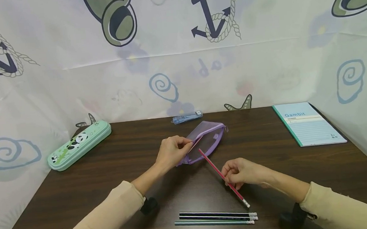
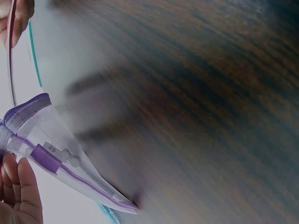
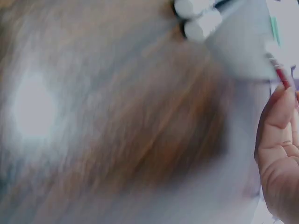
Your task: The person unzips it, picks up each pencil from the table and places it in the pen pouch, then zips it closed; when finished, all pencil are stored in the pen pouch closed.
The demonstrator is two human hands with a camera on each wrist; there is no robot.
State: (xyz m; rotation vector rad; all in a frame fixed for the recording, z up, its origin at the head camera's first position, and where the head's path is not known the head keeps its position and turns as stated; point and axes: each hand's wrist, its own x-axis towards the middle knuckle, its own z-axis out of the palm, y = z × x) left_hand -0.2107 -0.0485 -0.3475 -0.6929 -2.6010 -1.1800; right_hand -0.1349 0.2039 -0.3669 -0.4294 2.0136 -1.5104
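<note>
A purple mesh zipper pouch (image 1: 208, 141) stands tilted near the middle of the table, its mouth spread toward me. My left hand (image 1: 173, 151) pinches the pouch's left edge between thumb and fingers; in the left wrist view the mesh side and purple tab (image 2: 46, 158) show beside those fingers. A red pencil (image 1: 213, 166) with a white eraser end is gripped by my right hand (image 1: 243, 172), its far tip right at the pouch's mouth. Below lie two black pencils (image 1: 216, 215) and a green pencil (image 1: 213, 222), side by side with erasers to the right.
A mint pencil case (image 1: 80, 144) with a panda print lies at the back left. Behind the pouch, at the table's back edge, is a blue cutter-like item (image 1: 187, 117). A light blue notebook (image 1: 310, 124) lies back right. Printed cloth (image 1: 180, 75) walls the table's back and sides.
</note>
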